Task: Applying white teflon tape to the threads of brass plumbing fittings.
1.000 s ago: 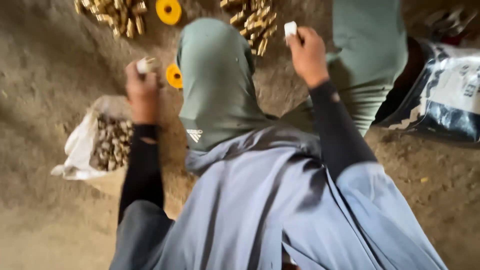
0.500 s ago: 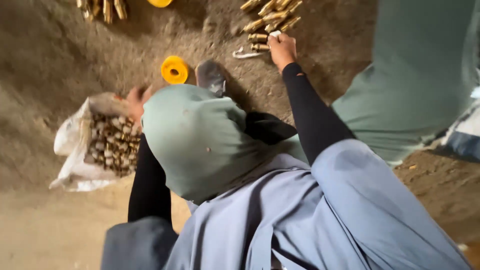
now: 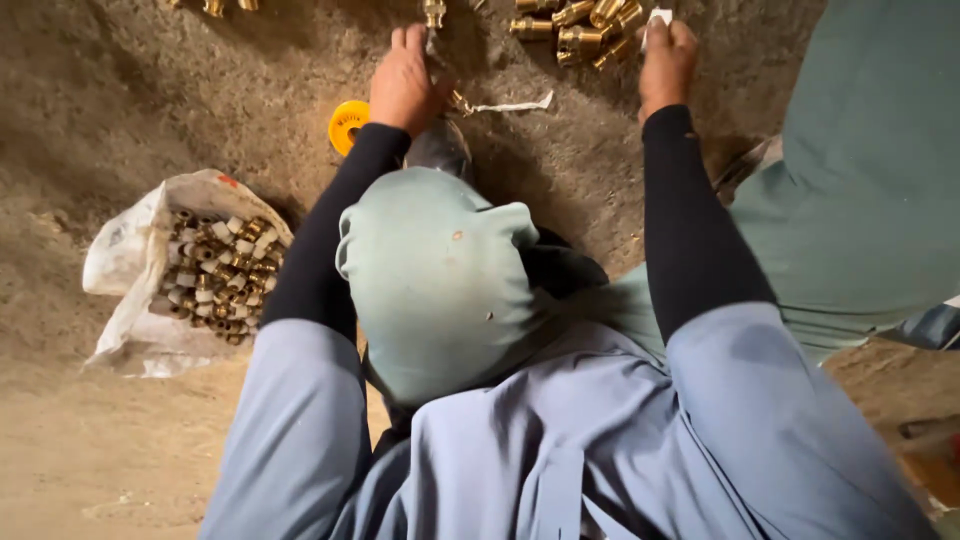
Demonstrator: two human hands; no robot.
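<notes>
Fingers of the right hand (image 3: 668, 60) pinch a small white tape roll (image 3: 659, 17) just beside the brass fittings (image 3: 575, 30) heaped on the dirt floor (image 3: 200, 90); left hand (image 3: 405, 82) closes over one fitting (image 3: 434, 13), its long axis pointing away, yellow spool (image 3: 348, 123) nearby.

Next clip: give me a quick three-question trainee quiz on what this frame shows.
1. True or false: the white sack lies open with small brass fittings inside it.
2. What does the right hand grip: A) white tape roll, B) hammer, C) yellow spool?
3. Which hand is nearest the yellow spool on the dirt floor?

Key: 1 true. 2 A. 3 the left hand.
</notes>
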